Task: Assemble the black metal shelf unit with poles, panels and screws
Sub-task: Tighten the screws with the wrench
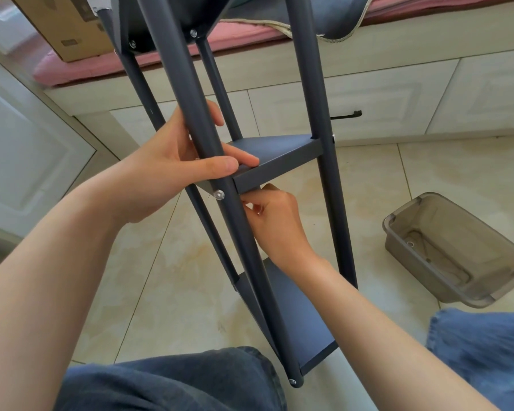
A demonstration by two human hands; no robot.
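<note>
Left hand (172,161) gripped front pole (208,137) and middle panel (276,157) at frame centre. Right hand (275,221) curled under panel corner; hold unconfirmed. Screw (219,194) seated. Risk: panel slipping, hole misaligned.

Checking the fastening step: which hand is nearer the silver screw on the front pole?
Right. The right hand sits just beside the silver screw; the left hand grips the pole and middle panel above.
</note>
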